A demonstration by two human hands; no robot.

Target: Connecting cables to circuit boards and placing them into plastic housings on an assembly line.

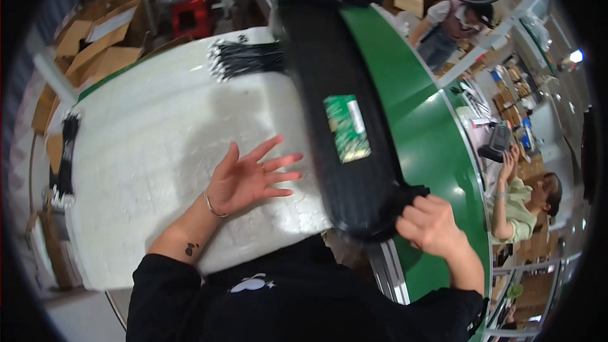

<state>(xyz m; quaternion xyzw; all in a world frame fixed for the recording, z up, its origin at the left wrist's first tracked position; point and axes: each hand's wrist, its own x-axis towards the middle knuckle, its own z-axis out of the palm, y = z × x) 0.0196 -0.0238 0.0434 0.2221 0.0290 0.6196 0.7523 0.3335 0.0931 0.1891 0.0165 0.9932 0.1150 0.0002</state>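
Note:
A long black plastic tray [323, 63] with raised sides and a rounded near end lies across the edge between the white-covered table and the green surface. Inside it rests a green circuit board [347, 130] with a white label, slightly blurred. My right hand [432, 225] is closed round the tray's near right rim; the fingertips are hidden behind the knuckles. To the left of the tray, my left hand [247, 180] hovers palm up over the white covering, fingers spread and nothing in them. Beyond it, a bundle of black cables with white ends [247, 60] touches the tray's left side.
White sheeting [139, 171] covers the table at left, with another black cable bundle [66, 158] on its left edge. A green work surface [437, 171] runs along the right. Cardboard boxes [104, 44] and a red stool [192, 16] stand behind. Co-workers [519, 209] are at the right.

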